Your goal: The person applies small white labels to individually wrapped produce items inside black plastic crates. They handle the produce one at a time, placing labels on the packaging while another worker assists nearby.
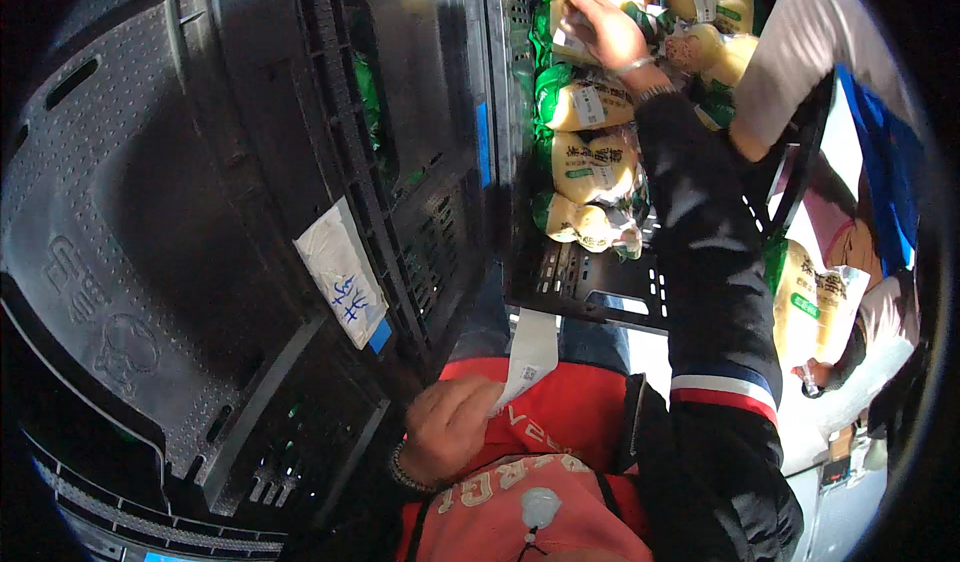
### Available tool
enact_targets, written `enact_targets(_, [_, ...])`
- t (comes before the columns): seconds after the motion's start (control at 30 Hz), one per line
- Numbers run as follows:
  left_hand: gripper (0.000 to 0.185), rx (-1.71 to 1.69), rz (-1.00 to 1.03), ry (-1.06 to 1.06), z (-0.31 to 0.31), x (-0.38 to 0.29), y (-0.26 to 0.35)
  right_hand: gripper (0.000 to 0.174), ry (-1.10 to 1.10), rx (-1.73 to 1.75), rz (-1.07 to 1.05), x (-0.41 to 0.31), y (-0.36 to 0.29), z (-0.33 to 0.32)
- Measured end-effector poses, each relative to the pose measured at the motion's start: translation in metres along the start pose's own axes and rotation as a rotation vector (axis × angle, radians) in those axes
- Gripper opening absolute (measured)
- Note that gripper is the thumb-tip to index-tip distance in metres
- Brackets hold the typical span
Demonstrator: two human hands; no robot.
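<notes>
My left hand (pixel 454 423) is low in front of my body, its fingers closed on one end of a white label strip (pixel 529 359) with a printed code. The strip runs up toward the crate's near edge. My right hand (pixel 611 33) reaches far forward over a black plastic crate (pixel 555 280). Its bent fingers touch a clear bag (pixel 564 33) of pale yellow produce; whether they grip anything is hidden. Nearer me in the crate lie a labelled bag (pixel 589 104), a printed bag (pixel 592 164) and a smaller bag (pixel 574 220). Several bags have green ends.
Black plastic crates (pixel 247 111) stand along my left, with a taped white packet (pixel 341 277) bearing handwriting. At right, another person's hand (pixel 821 374) holds a produce bag (pixel 817 299). A pale sleeve (pixel 795 51) reaches over the crate's far right.
</notes>
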State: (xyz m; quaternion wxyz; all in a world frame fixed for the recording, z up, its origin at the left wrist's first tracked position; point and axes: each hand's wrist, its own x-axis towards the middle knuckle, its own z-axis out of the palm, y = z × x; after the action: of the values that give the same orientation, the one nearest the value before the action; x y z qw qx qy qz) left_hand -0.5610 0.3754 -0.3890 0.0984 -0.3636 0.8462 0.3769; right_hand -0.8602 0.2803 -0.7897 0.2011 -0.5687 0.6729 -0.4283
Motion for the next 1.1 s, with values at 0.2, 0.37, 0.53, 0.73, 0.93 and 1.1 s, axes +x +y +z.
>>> enact_targets(0.2, [0.026,-0.016,0.010,0.001,0.008,-0.013,-0.012,0.039,-0.021,-0.348,-0.015,0.011,0.010,0.026])
enact_targets(0.37, [0.027,-0.023,-0.002,0.002,0.003,-0.009,-0.007,0.044,0.212,-0.478,0.001,-0.003,-0.012,0.018])
enact_targets(0.53, [0.028,0.020,0.001,-0.024,-0.002,0.005,0.009,0.028,0.176,-0.413,0.049,-0.011,-0.011,0.026])
enact_targets(0.73, [0.033,-0.004,0.022,-0.029,0.002,-0.001,0.003,0.042,0.110,-0.571,0.049,-0.031,-0.021,0.030])
enact_targets(0.93, [0.034,0.028,-0.082,0.206,0.005,-0.010,-0.003,0.035,0.103,0.375,0.328,-0.026,-0.114,0.004])
enact_targets(1.1, [0.037,-0.176,-0.243,0.362,0.007,-0.011,-0.003,0.023,-0.494,1.020,0.231,-0.045,-0.221,-0.073])
